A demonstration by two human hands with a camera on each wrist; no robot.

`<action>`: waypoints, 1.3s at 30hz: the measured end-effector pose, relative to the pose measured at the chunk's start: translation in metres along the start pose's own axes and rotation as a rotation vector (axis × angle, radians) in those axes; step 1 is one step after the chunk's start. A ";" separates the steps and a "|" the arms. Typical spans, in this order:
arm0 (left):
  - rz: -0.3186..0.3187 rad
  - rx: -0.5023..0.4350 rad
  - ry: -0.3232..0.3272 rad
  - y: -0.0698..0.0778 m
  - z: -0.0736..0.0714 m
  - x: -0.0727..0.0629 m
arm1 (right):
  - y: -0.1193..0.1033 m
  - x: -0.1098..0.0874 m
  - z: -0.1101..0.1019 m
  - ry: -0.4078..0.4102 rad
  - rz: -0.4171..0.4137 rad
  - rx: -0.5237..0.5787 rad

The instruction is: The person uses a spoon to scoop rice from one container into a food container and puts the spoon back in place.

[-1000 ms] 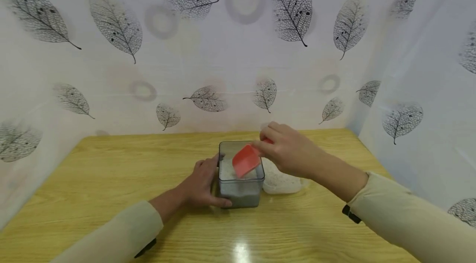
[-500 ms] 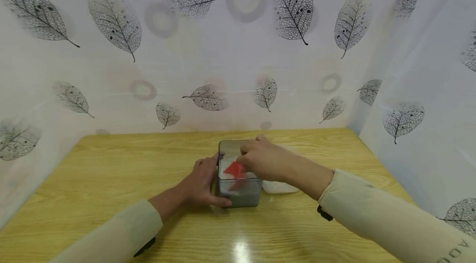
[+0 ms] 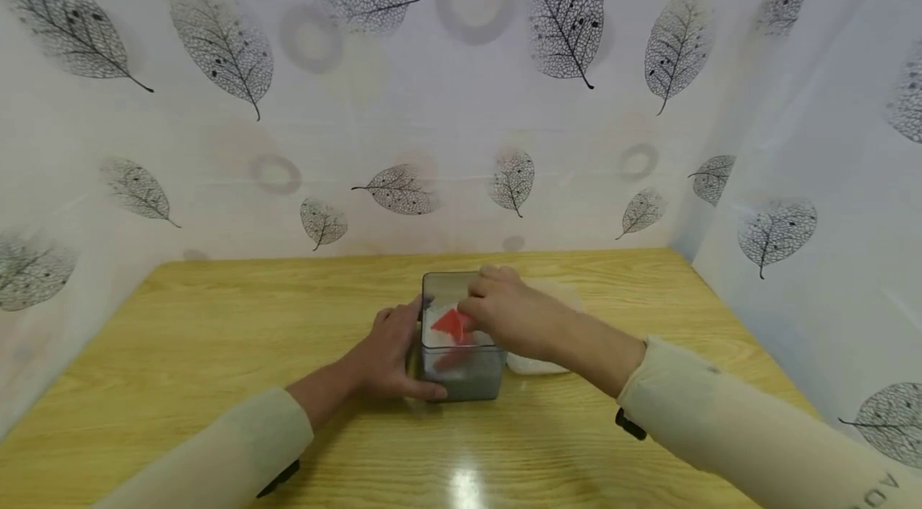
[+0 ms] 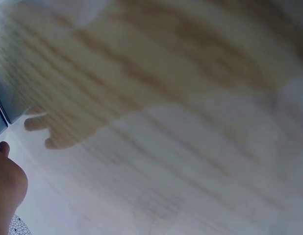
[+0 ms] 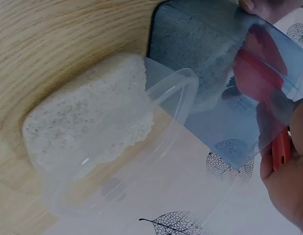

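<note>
In the head view, a translucent grey, square-mouthed plastic box point(image 3: 471, 381) stands upright on the yellow wood-grain table point(image 3: 216, 333), and the left hand point(image 3: 389, 353) holds its left side, thumb across the front and fingers toward the back, presumably to steady it. The right hand point(image 3: 515, 313), reaching in over the rim, grips a red plastic scoop point(image 3: 452, 325) dipped inside the box, apparently tilted to suit the contents. The left wrist view shows mainly blurred wood, so that hand's hold cannot be judged there. In the right wrist view, a clear plastic tub point(image 5: 183, 98) of white grain point(image 5: 92, 107) sits just beside the box, likely for easy reach; the right hand's fingers clasp the scoop's handle point(image 5: 281, 149).
</note>
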State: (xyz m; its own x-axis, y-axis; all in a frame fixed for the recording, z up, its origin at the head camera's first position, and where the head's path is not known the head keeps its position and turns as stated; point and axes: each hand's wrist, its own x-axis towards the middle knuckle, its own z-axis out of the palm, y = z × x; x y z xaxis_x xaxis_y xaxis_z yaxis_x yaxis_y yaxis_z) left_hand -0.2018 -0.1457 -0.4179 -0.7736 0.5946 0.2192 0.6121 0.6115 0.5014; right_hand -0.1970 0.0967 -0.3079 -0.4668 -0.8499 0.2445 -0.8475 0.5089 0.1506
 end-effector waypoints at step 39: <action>-0.003 -0.017 -0.006 -0.003 0.001 0.000 | 0.017 -0.037 0.018 0.448 0.170 0.204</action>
State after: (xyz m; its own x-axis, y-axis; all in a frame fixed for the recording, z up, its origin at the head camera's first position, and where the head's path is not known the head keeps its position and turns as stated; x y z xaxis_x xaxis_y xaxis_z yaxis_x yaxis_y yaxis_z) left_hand -0.2035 -0.1472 -0.4208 -0.7745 0.5958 0.2125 0.6067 0.6048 0.5159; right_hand -0.1991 0.1339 -0.3318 -0.4859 -0.5932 0.6419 -0.8221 0.5595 -0.1053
